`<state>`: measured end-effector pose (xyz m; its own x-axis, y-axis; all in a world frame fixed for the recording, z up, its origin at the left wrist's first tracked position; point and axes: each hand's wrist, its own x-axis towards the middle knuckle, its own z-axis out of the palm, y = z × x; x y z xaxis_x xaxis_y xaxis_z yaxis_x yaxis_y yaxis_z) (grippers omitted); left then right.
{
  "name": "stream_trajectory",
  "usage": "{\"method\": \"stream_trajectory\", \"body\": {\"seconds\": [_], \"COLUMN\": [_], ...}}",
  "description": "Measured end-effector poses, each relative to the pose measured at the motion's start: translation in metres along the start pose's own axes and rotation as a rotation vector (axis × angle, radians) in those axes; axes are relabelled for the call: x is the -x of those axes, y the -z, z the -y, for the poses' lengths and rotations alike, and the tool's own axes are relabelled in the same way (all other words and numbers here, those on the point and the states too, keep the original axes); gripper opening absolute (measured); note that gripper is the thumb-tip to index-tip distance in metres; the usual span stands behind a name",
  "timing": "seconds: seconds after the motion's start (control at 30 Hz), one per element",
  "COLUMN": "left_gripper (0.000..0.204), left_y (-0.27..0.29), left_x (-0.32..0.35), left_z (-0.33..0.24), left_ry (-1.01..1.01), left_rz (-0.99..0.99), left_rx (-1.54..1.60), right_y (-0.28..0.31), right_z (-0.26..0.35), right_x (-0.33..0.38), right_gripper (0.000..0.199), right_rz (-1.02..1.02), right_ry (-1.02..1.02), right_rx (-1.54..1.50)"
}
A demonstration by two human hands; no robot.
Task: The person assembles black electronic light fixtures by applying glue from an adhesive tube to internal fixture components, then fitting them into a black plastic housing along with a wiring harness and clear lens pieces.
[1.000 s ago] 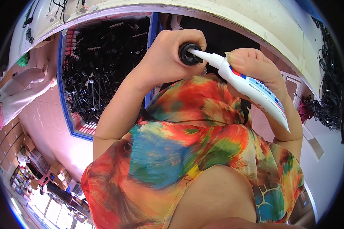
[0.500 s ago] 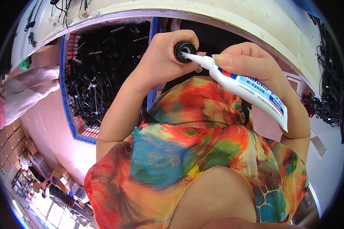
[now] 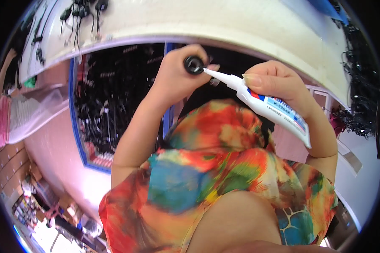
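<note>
My left hand (image 3: 176, 74) is closed around a short black round part (image 3: 194, 65), whose hollow end faces up toward me. In my right hand (image 3: 278, 82) is a white squeeze tube of glue (image 3: 276, 114) with blue and red print, pinched near its neck. The long white nozzle points left. Its tip is just right of the black part's rim, close to my left thumb; whether it touches the rim I cannot tell. My left fingers hide the lower length of the black part.
A blue-rimmed crate (image 3: 77, 126) full of black cabled pieces stands left of my left arm. Beyond my hands runs a white table (image 3: 198, 25) with black cabled parts (image 3: 81, 12) at its far left. More black cables (image 3: 359, 84) hang at right. Another person's arm (image 3: 3, 71) shows at far left.
The nozzle tip has come out of the black part's hollow end to just right of its rim. Both hands sit lower in the picture, and more of the table shows.
</note>
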<state>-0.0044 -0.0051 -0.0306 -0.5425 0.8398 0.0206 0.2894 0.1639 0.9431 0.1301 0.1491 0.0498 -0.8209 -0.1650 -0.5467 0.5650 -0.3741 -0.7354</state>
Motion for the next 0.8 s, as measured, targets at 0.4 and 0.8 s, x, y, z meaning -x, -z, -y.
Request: {"method": "stream_trajectory", "body": {"seconds": [0.4, 0.8], "left_gripper": [0.026, 0.056], "left_y": [0.024, 0.021], "left_x": [-0.003, -0.007], "left_z": [-0.024, -0.032], "left_ry": [0.009, -0.208], "left_rz": [0.4, 0.197], "left_rx": [0.493, 0.642], "right_y": [0.157, 0.029], "right_z": [0.059, -0.019], "right_x": [-0.042, -0.01], "right_gripper": [0.03, 0.027], "right_rz": [-0.92, 0.052], "right_ry": [0.655, 0.394], "right_rx": [0.762, 0.956]}}
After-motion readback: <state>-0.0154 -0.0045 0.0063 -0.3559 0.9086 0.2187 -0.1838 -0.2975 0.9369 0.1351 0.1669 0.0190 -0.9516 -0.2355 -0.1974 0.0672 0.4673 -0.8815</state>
